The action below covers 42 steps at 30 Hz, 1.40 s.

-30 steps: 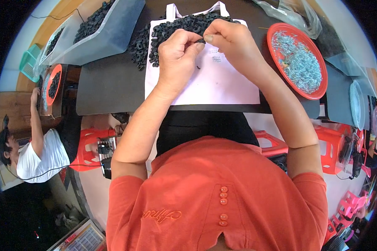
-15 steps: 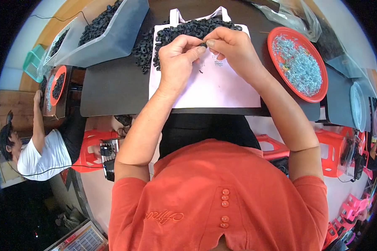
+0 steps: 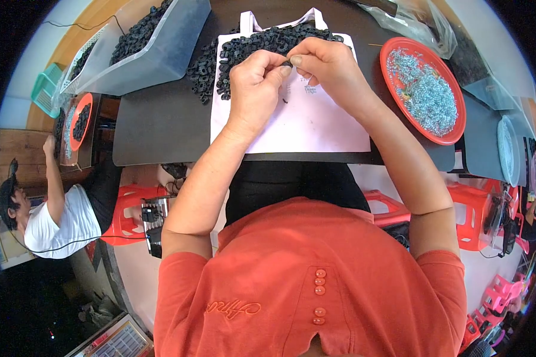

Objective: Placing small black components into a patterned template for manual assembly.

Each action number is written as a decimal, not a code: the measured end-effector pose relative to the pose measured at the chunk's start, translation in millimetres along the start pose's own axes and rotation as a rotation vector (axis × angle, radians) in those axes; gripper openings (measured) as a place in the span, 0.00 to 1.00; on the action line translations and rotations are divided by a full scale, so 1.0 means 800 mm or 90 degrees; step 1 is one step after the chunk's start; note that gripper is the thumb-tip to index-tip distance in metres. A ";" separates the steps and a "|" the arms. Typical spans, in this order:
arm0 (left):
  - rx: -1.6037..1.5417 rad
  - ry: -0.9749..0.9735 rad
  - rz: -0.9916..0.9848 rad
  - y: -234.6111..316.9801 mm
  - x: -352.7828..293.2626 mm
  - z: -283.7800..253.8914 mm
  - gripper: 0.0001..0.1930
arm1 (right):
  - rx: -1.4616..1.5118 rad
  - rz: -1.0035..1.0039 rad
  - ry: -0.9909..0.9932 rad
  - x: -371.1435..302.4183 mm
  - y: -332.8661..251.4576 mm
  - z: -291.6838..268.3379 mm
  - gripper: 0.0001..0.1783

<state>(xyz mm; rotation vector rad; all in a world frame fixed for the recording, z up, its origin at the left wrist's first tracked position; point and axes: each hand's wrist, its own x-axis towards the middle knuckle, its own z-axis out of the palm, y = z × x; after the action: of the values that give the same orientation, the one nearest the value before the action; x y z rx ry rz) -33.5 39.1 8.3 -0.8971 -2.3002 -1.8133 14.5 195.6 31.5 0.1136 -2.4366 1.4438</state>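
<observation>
Both hands meet above a pale pink tote bag (image 3: 315,134) laid flat on the dark table. Between thumb and finger, my left hand (image 3: 253,89) grips a small black part (image 3: 287,63). The fingertips of my right hand (image 3: 333,68) are pinched together at that same part; whether they hold a separate tiny piece is too small to make out. Just beyond the hands, a heap of small black parts (image 3: 268,41) covers the far end of the bag and spills off its left side. A tiny dark scrap (image 3: 285,101) lies on the bag below my fingers.
At the right stands a red plate (image 3: 388,89) of small clear bluish pieces (image 3: 431,104). A translucent bin (image 3: 178,65) of black parts occupies the far left. Clear plastic bags (image 3: 411,27) lie at the far right. Another person (image 3: 62,217) sits at the left beside an orange-red plate (image 3: 88,101).
My hands stay almost in place, pinched at the same black part, with only a slight shift. The other person's hand at the left has moved a little nearer to that person's body.
</observation>
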 end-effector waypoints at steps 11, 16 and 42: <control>-0.041 -0.007 -0.065 0.008 0.000 0.003 0.04 | -0.142 -0.130 0.056 -0.003 -0.002 -0.001 0.09; -0.009 0.012 -0.003 0.001 -0.001 0.005 0.04 | -0.209 -0.187 0.097 -0.005 0.006 0.007 0.07; 0.122 0.047 0.127 0.005 -0.006 0.007 0.03 | -0.312 -0.254 0.179 -0.009 0.005 0.023 0.03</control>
<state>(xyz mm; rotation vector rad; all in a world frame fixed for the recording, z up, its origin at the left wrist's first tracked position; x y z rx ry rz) -25.8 42.6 8.4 -0.9706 -2.2036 -1.4942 16.5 180.6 17.9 0.2507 -2.2883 0.6289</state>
